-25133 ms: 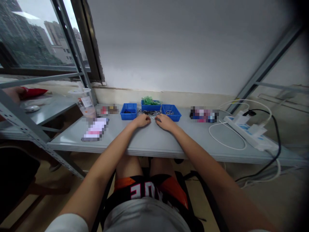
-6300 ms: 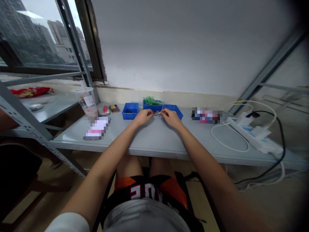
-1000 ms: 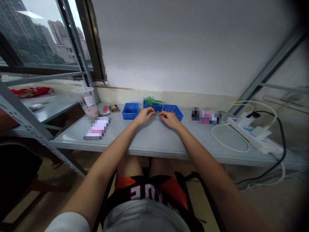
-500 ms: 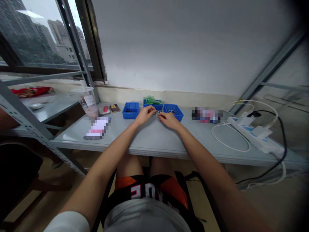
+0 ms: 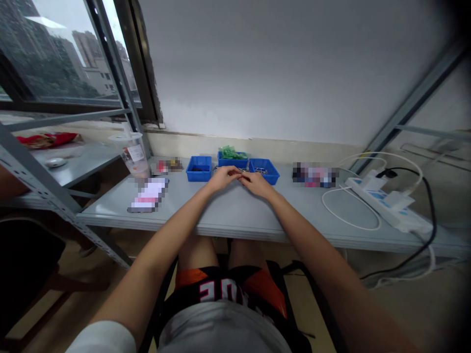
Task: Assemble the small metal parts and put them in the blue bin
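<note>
Three blue trays stand in a row at the back of the grey table (image 5: 235,215): a left tray (image 5: 198,169), a middle tray (image 5: 232,161) with green pieces (image 5: 230,152) in it, and a right tray (image 5: 264,170). A small heap of metal parts (image 5: 241,169) lies in front of the middle tray. My left hand (image 5: 222,177) and my right hand (image 5: 256,183) rest on the table just before that heap. Their fingertips are pinched together on a small piece, too small to make out.
A plastic cup (image 5: 134,156) and a blurred flat object (image 5: 147,195) sit at the left. On the right lie a blurred item (image 5: 315,175), a white cable loop (image 5: 349,212), a power strip (image 5: 386,203) and a black cord (image 5: 429,215). A metal rack post (image 5: 40,193) stands at the left.
Both hands have drawn back a little from the heap of metal parts, and their fingertips have come together in front of it.
</note>
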A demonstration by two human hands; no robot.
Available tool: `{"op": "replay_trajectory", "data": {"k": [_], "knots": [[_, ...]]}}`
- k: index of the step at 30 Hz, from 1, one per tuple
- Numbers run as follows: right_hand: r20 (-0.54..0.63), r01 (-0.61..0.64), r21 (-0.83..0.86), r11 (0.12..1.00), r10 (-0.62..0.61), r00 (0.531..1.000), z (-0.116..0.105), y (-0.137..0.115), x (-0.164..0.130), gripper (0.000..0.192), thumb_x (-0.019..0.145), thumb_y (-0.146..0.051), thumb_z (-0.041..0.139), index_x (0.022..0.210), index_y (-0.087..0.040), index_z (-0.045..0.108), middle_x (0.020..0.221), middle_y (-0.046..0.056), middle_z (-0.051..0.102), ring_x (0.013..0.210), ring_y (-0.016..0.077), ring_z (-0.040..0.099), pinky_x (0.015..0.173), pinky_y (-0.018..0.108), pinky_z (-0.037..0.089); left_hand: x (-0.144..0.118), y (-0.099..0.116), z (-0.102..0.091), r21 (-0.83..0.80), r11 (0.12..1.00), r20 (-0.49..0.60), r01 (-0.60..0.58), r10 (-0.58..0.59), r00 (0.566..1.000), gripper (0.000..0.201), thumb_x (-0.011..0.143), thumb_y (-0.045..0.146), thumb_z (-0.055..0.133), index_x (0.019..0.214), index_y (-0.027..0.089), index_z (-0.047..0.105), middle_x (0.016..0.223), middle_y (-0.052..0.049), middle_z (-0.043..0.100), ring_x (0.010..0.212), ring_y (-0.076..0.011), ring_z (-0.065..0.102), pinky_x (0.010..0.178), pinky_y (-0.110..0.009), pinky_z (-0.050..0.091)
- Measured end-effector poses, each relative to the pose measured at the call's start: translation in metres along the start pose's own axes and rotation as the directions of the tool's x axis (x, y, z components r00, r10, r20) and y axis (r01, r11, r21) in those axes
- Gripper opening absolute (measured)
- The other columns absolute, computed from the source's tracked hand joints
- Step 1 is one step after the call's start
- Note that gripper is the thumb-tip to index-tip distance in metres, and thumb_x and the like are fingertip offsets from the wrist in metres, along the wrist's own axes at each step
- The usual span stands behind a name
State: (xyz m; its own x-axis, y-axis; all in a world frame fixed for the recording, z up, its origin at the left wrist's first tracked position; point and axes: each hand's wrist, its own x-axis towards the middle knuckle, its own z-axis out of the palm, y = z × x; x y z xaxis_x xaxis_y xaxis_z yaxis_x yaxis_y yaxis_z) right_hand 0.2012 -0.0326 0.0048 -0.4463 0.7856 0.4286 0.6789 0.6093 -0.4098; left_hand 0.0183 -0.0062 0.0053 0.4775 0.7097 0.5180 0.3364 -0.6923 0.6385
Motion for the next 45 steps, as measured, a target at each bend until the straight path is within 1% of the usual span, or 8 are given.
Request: {"op": "replay_trajectory", "data": {"k": [5,8,10,19,26,36,41,45], "knots": [[-0.063,-0.059,0.027,0.998,0.060,0.996,-0.004,0.002,0.001,0.023,0.091,-0.034,0.050,0.093,-0.018,0.066,0.068,0.001,0.062,0.062,0.0148,0.052,0.063,0.026,0.035,0.000,-0.001,-0.004,0.059,0.997,-0.053,0.055,-0.052,0.997,0.012,0.084,0.023,0.060,0.089,0.013,0.065,0.091,-0.007,0.072,0.086,-0.0181,0.065,0.081,-0.030,0.049],[-0.146,-0.066,0.072,0.995,0.076,0.986,-0.006,0.002,0.001,0.028,0.092,-0.040,0.049,0.100,-0.018,0.065,0.068,0.001,0.063,0.062,0.0155,0.055,0.063,0.026,0.037,0.000,-0.005,-0.006,0.091,0.993,-0.034,0.076,-0.073,0.997,0.009,0.082,0.020,0.059,0.087,0.014,0.064,0.092,-0.008,0.072,0.089,-0.0191,0.066,0.084,-0.032,0.049],[-0.152,-0.049,0.087,0.995,0.062,0.986,-0.006,0.002,0.001,0.029,0.092,-0.041,0.048,0.102,-0.019,0.064,0.069,0.001,0.063,0.062,0.0157,0.056,0.063,0.026,0.038,0.000,-0.006,-0.006,0.101,0.992,-0.014,0.072,-0.071,0.997,0.010,0.082,0.019,0.059,0.087,0.014,0.065,0.091,-0.008,0.071,0.089,-0.0193,0.065,0.084,-0.032,0.049],[-0.107,-0.051,0.044,0.998,0.055,0.993,-0.004,0.005,0.001,0.026,0.092,-0.038,0.046,0.088,-0.019,0.064,0.067,0.001,0.064,0.062,0.0153,0.056,0.064,0.025,0.039,-0.001,-0.007,-0.006,0.155,0.987,0.086,0.034,-0.048,0.995,0.017,0.080,0.023,0.058,0.088,0.013,0.069,0.084,-0.007,0.072,0.077,-0.0168,0.062,0.075,-0.028,0.047],[-0.088,-0.058,0.041,0.997,0.062,0.994,-0.006,0.006,0.001,0.022,0.091,-0.032,0.047,0.085,-0.019,0.063,0.066,0.001,0.064,0.063,0.0157,0.057,0.065,0.025,0.039,-0.002,-0.007,-0.007,0.181,0.983,0.087,0.030,-0.047,0.995,0.018,0.081,0.026,0.059,0.088,0.014,0.071,0.086,-0.007,0.072,0.077,-0.0173,0.062,0.074,-0.028,0.046],[-0.155,-0.078,0.073,0.994,0.089,0.984,-0.010,0.014,0.001,0.024,0.093,-0.036,0.047,0.090,-0.019,0.064,0.067,0.001,0.064,0.061,0.0153,0.056,0.065,0.026,0.040,-0.002,-0.005,-0.010,0.218,0.975,0.059,0.047,-0.061,0.996,0.021,0.087,0.028,0.058,0.090,0.013,0.073,0.084,-0.007,0.072,0.073,-0.0170,0.060,0.072,-0.028,0.045],[-0.118,-0.094,0.065,0.993,0.101,0.988,-0.008,0.012,0.001,0.020,0.092,-0.030,0.048,0.089,-0.018,0.064,0.066,0.001,0.064,0.062,0.0151,0.057,0.065,0.025,0.039,0.000,-0.004,-0.011,0.201,0.979,-0.001,0.030,-0.031,1.000,0.019,0.089,0.024,0.057,0.093,0.013,0.071,0.090,-0.008,0.072,0.080,-0.0176,0.062,0.077,-0.028,0.045],[0.019,-0.103,0.043,0.994,0.102,0.995,-0.001,0.005,0.000,0.017,0.091,-0.023,0.047,0.089,-0.018,0.063,0.067,0.001,0.064,0.063,0.0145,0.057,0.066,0.025,0.039,0.002,-0.003,-0.011,0.187,0.982,-0.024,0.003,0.001,1.000,0.016,0.088,0.023,0.058,0.093,0.014,0.071,0.094,-0.008,0.072,0.085,-0.0179,0.063,0.080,-0.028,0.046]]}}
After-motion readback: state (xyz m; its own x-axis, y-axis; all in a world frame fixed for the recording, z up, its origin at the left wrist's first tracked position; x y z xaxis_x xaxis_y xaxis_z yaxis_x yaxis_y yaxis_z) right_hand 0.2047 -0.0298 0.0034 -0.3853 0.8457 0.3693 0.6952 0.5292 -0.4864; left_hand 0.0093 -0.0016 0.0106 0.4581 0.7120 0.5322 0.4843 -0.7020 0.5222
